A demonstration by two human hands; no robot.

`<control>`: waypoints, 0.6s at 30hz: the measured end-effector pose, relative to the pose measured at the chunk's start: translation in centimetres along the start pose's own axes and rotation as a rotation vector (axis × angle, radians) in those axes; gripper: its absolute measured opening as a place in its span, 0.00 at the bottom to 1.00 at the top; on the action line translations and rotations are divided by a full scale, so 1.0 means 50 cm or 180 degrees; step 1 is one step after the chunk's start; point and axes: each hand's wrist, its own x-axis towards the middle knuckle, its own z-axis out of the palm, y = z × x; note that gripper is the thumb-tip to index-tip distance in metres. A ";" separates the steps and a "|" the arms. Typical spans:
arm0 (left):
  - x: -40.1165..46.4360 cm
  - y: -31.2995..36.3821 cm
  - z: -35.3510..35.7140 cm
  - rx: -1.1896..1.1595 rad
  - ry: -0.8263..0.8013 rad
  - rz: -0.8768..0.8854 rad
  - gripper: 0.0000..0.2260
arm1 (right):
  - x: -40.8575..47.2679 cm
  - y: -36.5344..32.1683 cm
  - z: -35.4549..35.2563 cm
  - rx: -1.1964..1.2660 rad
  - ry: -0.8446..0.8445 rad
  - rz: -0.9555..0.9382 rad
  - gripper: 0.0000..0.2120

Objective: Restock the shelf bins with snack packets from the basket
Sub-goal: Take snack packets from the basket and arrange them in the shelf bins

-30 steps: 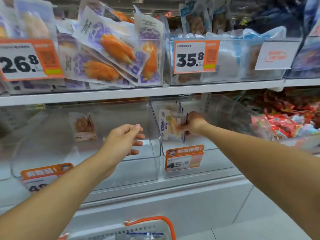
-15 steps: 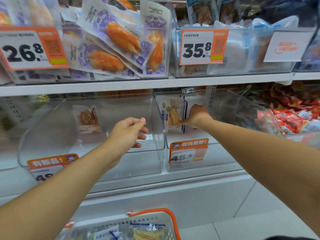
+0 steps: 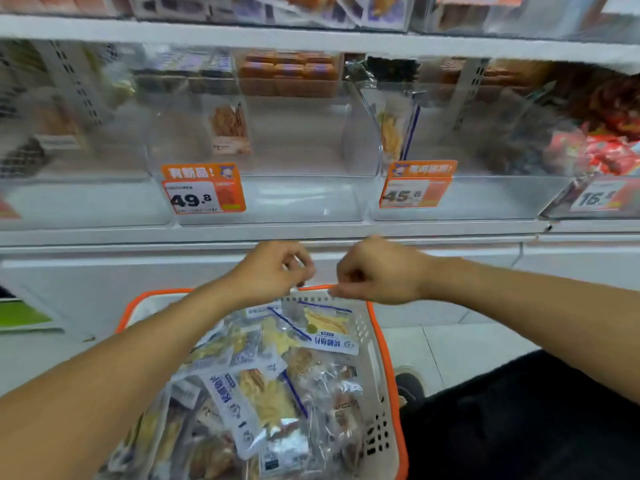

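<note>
Basket (image 3: 384, 372) was perforated pale plastic w/ an orange rim, heaped w/ crinkly clear snack packets (image 3: 266, 396) showing pale and brown pieces, blue-and-white labels. Above it, glossy clear shelf bins: one tagged 49.8 (image 3: 304, 199) held a single upright packet of brown pieces (image 3: 230, 129); one tagged 45.8 (image 3: 485, 199) held an upright packet of yellowish pieces (image 3: 393, 133) against its left wall. Both forearms reached fwd over the basket, hands close together just above its far rim. Left hand (image 3: 273, 271) had fingers curled, thumb near fingertips; blurred, couldn't tell if it pinched anything. Right hand (image 3: 377, 271) was curled downward; couldn't tell whether it held anything.
</note>
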 end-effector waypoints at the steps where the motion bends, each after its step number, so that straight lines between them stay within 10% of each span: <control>1: -0.023 -0.035 0.003 0.0072 -0.0126 -0.0181 0.03 | 0.018 0.001 0.069 -0.0041 -0.0827 0.0210 0.16; 5: -0.098 -0.140 0.000 0.0110 -0.0175 -0.0805 0.03 | 0.059 0.042 0.283 -0.0188 -0.1950 0.1225 0.39; 13: -0.154 -0.171 -0.020 -0.0281 -0.0295 -0.1297 0.06 | 0.064 0.005 0.313 -0.0327 -0.1344 0.1682 0.14; 18: -0.145 -0.101 -0.004 -0.1470 -0.0880 -0.1849 0.27 | 0.083 -0.047 0.147 0.0136 -0.1037 0.1724 0.16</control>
